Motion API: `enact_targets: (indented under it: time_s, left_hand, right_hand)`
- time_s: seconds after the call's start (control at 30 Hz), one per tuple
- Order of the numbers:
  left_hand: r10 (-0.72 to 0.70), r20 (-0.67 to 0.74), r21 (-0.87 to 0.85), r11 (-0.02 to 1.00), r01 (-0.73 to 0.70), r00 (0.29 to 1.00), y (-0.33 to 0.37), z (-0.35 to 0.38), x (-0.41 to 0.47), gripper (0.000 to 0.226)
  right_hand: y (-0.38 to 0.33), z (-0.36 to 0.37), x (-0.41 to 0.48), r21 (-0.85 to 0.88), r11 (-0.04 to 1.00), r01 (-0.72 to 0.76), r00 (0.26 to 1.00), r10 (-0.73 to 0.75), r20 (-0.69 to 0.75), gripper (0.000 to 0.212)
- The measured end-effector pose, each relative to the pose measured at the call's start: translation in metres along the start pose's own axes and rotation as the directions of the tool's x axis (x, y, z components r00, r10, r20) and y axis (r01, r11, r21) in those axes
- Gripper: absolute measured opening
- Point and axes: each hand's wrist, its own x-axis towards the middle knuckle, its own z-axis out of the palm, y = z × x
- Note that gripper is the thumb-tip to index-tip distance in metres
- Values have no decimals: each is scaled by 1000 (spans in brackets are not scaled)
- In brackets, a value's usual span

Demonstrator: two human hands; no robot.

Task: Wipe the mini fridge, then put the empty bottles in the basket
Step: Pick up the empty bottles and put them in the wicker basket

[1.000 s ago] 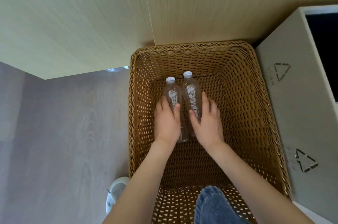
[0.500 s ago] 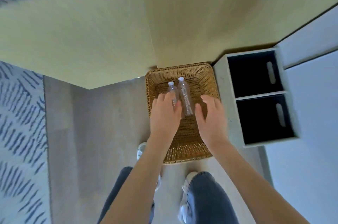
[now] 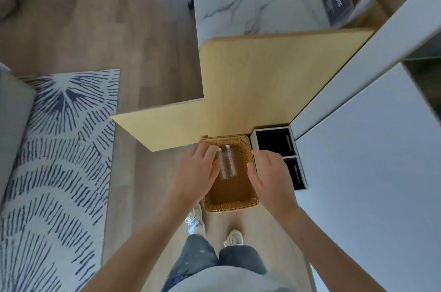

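Two clear empty bottles with white caps lie side by side on the bottom of a brown wicker basket that stands on the floor. My left hand hovers high above the basket's left rim, fingers spread, holding nothing. My right hand hovers above the right rim, also open and empty. Both hands are well above the bottles and do not touch them. The mini fridge cannot be made out in this view.
A pale wooden panel rises behind the basket. A white two-slot cubby stands right of it, beside a large white surface. A blue patterned rug lies on the left. My feet stand just before the basket.
My hands let go of the two bottles and rose out of the basket. The view pulled far up and back as I stood, so the basket now looks small.
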Motion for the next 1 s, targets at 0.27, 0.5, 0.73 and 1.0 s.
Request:
enact_targets:
  time_s: [0.27,0.5,0.73,1.0]
  left_hand:
    - [-44,86,55,998,40,995,30,-36,-73,39]
    - [-219,15,27,975,219,976,34,-45,-113,45]
    - [-372,-155,13,926,378,915,10,-80,-161,36]
    - [-536,-241,-33,838,545,809,-75,-118,-224,45]
  right_hand:
    - [-19,-17,-53,-17,995,98,995,-98,-27,31]
    - [-31,-20,-71,37,990,134,991,-135,23,30]
    - [-79,-18,-59,39,961,274,956,-276,102,52]
    - [-187,39,-41,87,895,438,881,-446,154,39]
